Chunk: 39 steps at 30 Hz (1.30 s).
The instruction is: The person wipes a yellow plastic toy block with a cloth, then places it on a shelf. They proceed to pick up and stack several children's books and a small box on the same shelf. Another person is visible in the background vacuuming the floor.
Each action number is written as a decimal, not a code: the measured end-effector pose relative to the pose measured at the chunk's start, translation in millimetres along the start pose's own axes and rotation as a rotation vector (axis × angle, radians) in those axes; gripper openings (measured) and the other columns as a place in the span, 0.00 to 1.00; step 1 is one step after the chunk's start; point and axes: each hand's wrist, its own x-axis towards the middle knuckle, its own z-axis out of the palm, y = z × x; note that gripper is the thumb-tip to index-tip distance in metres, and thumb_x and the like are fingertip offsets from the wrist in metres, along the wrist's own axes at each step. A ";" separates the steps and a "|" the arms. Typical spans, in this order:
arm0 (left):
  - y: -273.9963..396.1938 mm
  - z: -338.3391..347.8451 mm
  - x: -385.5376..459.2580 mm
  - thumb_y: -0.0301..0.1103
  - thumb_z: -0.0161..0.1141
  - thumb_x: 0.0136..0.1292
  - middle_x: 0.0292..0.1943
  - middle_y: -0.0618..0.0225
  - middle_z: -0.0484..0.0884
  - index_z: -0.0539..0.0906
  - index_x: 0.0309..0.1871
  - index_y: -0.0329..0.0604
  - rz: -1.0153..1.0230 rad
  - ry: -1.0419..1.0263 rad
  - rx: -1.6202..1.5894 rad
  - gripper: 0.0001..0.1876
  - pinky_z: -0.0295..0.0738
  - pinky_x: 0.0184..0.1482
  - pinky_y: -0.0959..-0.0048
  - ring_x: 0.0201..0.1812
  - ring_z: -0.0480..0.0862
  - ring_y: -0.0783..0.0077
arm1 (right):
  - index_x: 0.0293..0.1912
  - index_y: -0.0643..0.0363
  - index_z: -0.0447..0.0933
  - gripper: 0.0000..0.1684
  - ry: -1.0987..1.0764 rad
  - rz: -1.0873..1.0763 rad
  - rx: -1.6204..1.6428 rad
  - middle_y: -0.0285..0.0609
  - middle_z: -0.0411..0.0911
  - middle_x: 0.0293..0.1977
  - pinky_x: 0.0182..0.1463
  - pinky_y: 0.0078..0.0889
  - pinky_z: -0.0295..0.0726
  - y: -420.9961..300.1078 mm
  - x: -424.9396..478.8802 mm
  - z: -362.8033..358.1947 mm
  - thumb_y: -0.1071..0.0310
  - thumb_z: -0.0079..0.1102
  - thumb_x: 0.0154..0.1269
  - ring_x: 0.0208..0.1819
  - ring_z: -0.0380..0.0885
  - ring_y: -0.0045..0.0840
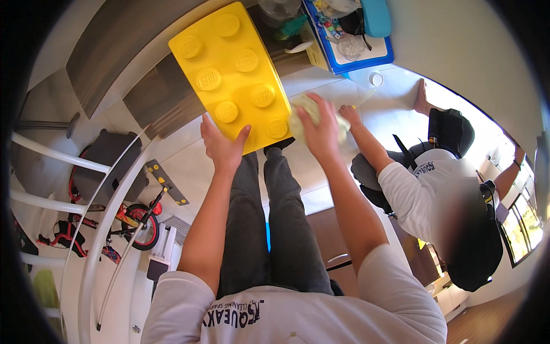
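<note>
A large yellow plastic LEGO storage brick [234,88] is tilted before me, its studded face towards the camera. My left hand [225,148] holds it at the near left corner, with the thumb over the studded face and the fingers at the side. A pale, bunched cloth [342,125] is in my right hand [321,131], just beside the brick's near right edge. Whether the cloth touches the brick, I cannot tell. Below the brick, my legs stand on light floor tiles.
To the right, a person [412,193] crouches, holding a thin tool [364,99] near the floor. A blue-rimmed white container [365,66] bears small items at the upper right. White railings [95,245] and a child's bicycle [139,225] are at left. Dark wooden steps [150,92] lie beyond.
</note>
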 end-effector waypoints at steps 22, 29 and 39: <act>-24.3 20.3 49.0 0.40 0.62 0.60 0.63 0.40 0.61 0.32 0.69 0.31 0.067 -0.280 -0.553 0.51 0.58 0.65 0.64 0.65 0.64 0.47 | 0.43 0.55 0.71 0.21 -0.108 -0.050 -0.406 0.44 0.69 0.41 0.41 0.41 0.72 -31.5 -29.8 66.2 0.63 0.65 0.48 0.45 0.72 0.36; -21.0 2.7 50.1 0.42 0.63 0.59 0.61 0.41 0.66 0.35 0.69 0.30 0.091 -0.290 -0.398 0.51 0.64 0.62 0.63 0.61 0.70 0.47 | 0.41 0.53 0.75 0.14 -0.218 -0.230 -0.504 0.40 0.69 0.38 0.40 0.37 0.72 -44.6 -39.9 87.3 0.64 0.59 0.51 0.44 0.73 0.31; -18.8 -10.2 62.1 0.48 0.67 0.55 0.59 0.45 0.70 0.50 0.66 0.29 -0.023 -0.444 -0.354 0.47 0.65 0.61 0.65 0.60 0.71 0.51 | 0.40 0.52 0.78 0.12 -0.050 -0.102 -0.665 0.40 0.70 0.39 0.44 0.35 0.71 -47.1 -38.4 47.8 0.67 0.55 0.53 0.46 0.71 0.32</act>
